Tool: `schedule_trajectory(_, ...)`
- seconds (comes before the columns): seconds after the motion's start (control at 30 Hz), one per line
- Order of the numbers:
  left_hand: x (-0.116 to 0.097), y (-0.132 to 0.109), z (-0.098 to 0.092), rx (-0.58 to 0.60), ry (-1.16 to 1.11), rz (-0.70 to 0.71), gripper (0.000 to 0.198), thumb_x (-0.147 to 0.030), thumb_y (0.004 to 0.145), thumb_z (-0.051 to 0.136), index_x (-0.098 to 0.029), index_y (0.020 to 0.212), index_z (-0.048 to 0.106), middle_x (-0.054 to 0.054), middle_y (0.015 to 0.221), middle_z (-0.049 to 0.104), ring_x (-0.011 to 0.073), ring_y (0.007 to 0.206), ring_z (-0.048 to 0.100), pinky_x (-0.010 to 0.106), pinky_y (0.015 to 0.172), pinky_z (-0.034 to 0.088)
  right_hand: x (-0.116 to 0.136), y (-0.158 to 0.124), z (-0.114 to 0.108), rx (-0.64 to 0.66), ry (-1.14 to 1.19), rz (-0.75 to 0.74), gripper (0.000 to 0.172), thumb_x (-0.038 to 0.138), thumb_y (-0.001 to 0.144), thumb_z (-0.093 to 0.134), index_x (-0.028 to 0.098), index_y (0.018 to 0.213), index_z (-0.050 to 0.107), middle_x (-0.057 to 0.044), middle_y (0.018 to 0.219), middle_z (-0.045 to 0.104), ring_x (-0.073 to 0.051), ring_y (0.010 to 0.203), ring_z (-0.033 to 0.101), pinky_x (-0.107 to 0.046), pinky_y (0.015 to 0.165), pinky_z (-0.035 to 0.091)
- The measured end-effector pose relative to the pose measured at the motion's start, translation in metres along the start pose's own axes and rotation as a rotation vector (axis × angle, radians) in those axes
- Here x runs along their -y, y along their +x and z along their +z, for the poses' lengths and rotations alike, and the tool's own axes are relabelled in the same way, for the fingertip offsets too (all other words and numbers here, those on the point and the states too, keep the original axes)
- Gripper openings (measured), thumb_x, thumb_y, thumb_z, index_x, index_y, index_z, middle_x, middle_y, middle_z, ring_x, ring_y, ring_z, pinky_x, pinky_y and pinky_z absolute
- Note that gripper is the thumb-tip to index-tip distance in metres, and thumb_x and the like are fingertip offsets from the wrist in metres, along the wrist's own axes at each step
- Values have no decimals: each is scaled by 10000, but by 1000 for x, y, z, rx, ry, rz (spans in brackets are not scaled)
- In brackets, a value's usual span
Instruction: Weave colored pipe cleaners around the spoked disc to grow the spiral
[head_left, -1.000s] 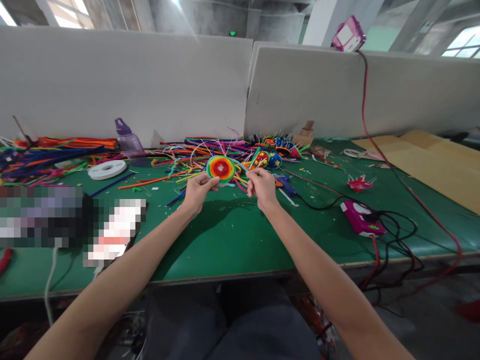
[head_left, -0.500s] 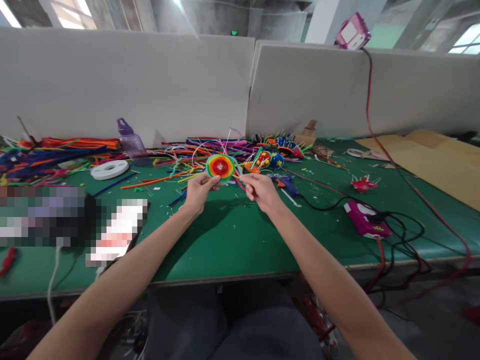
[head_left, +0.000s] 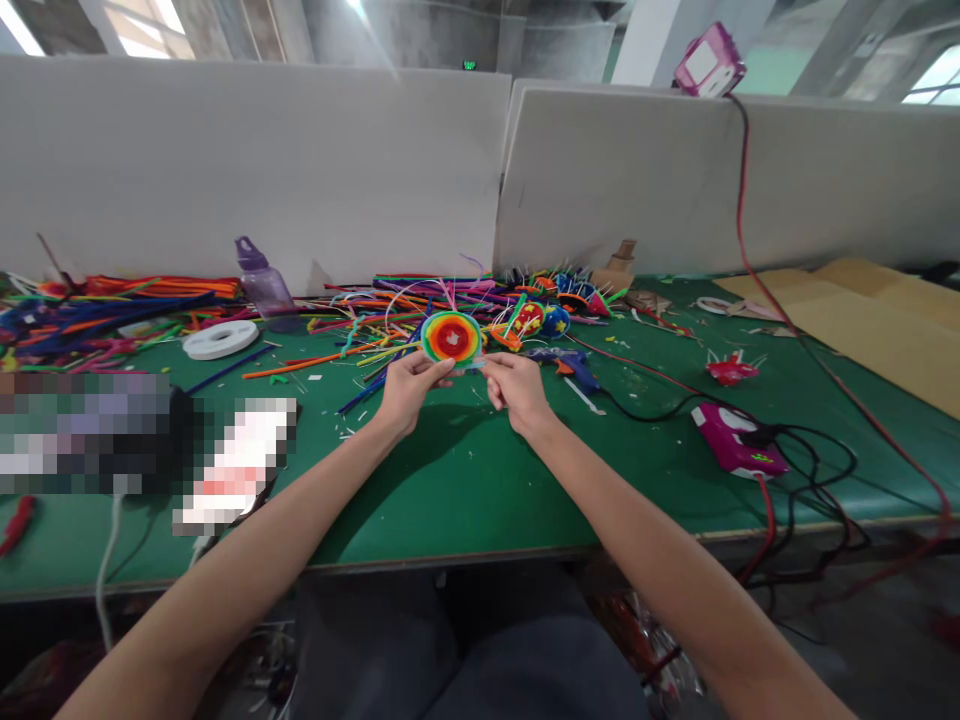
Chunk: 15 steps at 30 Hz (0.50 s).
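In the head view, a round disc [head_left: 451, 341] of coiled pipe cleaner shows rings running from red in the middle through orange and yellow to green. My left hand [head_left: 411, 388] grips its lower left edge between thumb and fingers. At the lower right edge my right hand [head_left: 519, 388] is closed in a pinch on a light blue pipe cleaner [head_left: 474, 366], a short length of which shows along the rim. The disc is held above the green table [head_left: 450, 490], face towards me. Fingertips behind the disc are hidden.
Loose pipe cleaners [head_left: 161, 287] lie heaped along the back, beside a purple bottle [head_left: 266, 285] and a white tape roll [head_left: 220, 340]. Right of my hands are a blue glue gun [head_left: 574, 372], starry decorated pieces [head_left: 529, 318] and a magenta power socket [head_left: 739, 440] with cables.
Both hands and the disc have shifted slightly right and down. The light blue pipe cleaner, which rose along the disc's right side, now lies along its lower right edge.
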<state>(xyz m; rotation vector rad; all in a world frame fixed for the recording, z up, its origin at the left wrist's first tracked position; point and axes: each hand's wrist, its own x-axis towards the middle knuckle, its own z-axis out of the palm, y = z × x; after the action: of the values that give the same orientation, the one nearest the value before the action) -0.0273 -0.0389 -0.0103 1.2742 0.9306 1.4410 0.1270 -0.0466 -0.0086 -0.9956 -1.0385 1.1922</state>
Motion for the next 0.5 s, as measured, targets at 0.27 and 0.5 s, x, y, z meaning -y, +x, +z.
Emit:
schedule_trajectory(0.27,3,-1,2,60,-28,-36,428,-385,561,856,-159,888,697,66,893,752,203,804,716,319,738,547,-4,3,3,25,206,139,99,218,676,726,165,741,671,121,356,353,-35,295,276,-201,324,166)
schedule_trajectory(0.5,9,-2,5,49,-4,-106,354,-367,546,862,-137,779,727,62,763,740,180,729,685,316,717,550,-3,0,6,72,220,195,142,222,644,752,170,735,657,127,333,340,-32,295,261,-184,322,147)
